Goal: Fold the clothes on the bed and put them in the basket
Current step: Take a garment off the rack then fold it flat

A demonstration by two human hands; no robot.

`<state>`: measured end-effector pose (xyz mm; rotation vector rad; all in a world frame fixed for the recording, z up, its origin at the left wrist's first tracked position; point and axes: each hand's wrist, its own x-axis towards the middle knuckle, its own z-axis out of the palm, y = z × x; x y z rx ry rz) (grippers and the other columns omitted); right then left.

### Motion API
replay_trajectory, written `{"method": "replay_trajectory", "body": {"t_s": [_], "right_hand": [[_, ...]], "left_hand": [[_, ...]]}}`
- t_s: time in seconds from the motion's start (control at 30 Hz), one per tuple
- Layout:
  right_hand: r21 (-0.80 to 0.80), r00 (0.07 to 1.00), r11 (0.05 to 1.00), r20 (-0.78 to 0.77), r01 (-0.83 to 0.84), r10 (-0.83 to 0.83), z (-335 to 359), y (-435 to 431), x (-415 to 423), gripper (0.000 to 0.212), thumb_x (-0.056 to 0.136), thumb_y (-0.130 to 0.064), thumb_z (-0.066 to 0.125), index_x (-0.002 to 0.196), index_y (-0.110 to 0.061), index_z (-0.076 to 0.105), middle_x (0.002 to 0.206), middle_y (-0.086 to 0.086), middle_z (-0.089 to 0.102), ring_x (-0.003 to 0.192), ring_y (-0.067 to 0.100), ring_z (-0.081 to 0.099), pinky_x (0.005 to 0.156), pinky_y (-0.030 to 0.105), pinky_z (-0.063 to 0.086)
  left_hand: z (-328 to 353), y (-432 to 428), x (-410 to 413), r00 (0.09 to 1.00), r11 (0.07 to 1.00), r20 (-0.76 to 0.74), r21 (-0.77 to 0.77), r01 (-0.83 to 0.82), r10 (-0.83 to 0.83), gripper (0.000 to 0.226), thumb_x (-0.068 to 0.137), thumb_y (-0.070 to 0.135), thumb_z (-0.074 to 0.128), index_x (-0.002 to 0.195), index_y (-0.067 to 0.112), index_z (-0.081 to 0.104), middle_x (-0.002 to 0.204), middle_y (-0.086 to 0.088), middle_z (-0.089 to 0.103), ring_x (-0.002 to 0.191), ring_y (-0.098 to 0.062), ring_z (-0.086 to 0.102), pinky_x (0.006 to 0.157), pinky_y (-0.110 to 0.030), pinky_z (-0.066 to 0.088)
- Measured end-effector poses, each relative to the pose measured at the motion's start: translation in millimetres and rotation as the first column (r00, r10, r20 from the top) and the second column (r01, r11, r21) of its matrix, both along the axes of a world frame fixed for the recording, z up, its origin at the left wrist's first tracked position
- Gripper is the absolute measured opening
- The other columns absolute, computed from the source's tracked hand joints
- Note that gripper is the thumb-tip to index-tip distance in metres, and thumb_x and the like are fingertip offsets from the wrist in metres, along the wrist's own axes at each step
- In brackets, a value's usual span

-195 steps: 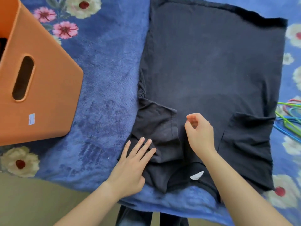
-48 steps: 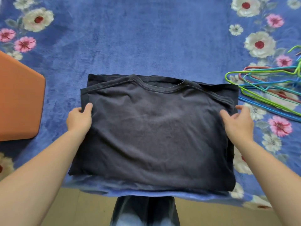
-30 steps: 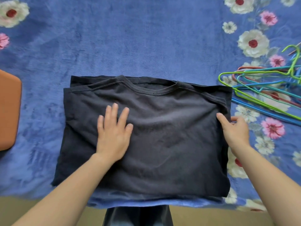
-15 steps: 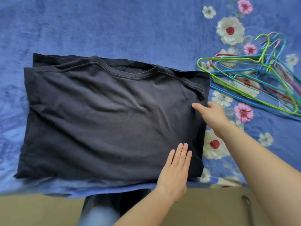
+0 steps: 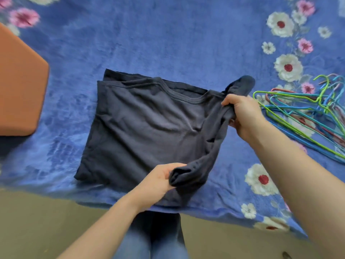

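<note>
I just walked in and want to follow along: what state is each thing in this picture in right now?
T-shirt: folded on the blanket, right edge lifted.
Left hand: grips the edge's near corner.
Right hand: grips its far corner.
Basket: on the blanket at left, inside hidden.
Hangers: heaped at right, bare.

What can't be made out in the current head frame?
Head view:
- Orange basket: cut by the left edge; opening and contents unseen.
- Hangers: run off the right edge and overlap; count unclear.
- Dark T-shirt: its top layer hides the layers folded beneath.
- Left hand and right hand: some fingers hidden by the bunched cloth they grip.
</note>
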<state>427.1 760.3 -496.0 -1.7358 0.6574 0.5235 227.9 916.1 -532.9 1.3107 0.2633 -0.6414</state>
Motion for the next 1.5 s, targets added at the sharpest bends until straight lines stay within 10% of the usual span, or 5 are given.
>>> {"method": "replay_trajectory", "body": {"t_s": [0.23,0.43,0.9,1.07,1.5], "right_hand": [[0.160,0.942,0.933,0.153,-0.323,0.300,14,161,-23,0.044,0.084,-0.008,0.062,0.125,-0.023,0.054,0.063,-0.001,0.053,0.045,0.014,0.048,0.043,0.024,0.040],[-0.032,0.724,0.724,-0.046,-0.689,0.688,-31,199,-53,0.062,0.091,-0.023,0.059,0.149,-0.024,0.036,0.106,0.002,0.066,0.071,0.011,0.063,0.067,0.025,0.052],[-0.315,0.898,0.856,0.026,-0.410,0.439,-75,154,-100,0.033,0.091,-0.015,0.053,0.121,-0.029,0.053,0.084,-0.001,0.061,0.081,0.015,0.062,0.065,0.024,0.043],[-0.499,0.989,0.858,0.016,-0.121,0.148,-77,113,-143,0.029,0.092,-0.033,0.060,0.114,-0.021,0.046,0.094,0.001,0.052,0.083,0.017,0.051,0.074,0.031,0.035],[0.120,0.876,0.989,-0.464,-0.086,0.132,-81,57,-190,0.054,0.067,-0.049,0.083,0.099,-0.013,0.058,0.098,0.016,0.064,0.086,0.025,0.058,0.078,0.038,0.040]], "left_hand": [[-11,103,-59,0.806,0.828,-0.289,-0.074,-0.556,0.516,0.060,0.051,0.018,0.092,0.108,0.022,0.073,0.119,-0.007,0.069,0.117,-0.022,0.061,0.098,-0.040,0.050],[-49,157,-105,0.747,0.833,-0.394,0.100,-0.544,0.535,0.071,0.050,-0.004,0.055,0.115,0.021,0.063,0.110,-0.001,0.072,0.116,-0.024,0.062,0.093,-0.031,0.051],[-52,194,-85,0.885,0.866,-0.314,0.471,-0.170,0.344,0.008,0.089,0.017,0.065,0.096,0.014,0.068,0.085,-0.001,0.075,0.085,-0.020,0.070,0.074,-0.032,0.058],[-49,214,-60,0.925,0.644,-0.172,0.759,-0.096,0.340,0.023,0.080,0.044,0.070,0.089,0.026,0.058,0.085,0.004,0.064,0.084,-0.014,0.059,0.078,-0.032,0.046],[-48,198,-29,0.927,0.857,-0.204,0.481,-0.184,0.314,0.052,0.093,0.028,0.061,0.133,0.044,0.032,0.132,0.016,0.057,0.113,0.001,0.057,0.101,-0.033,0.045]]}}
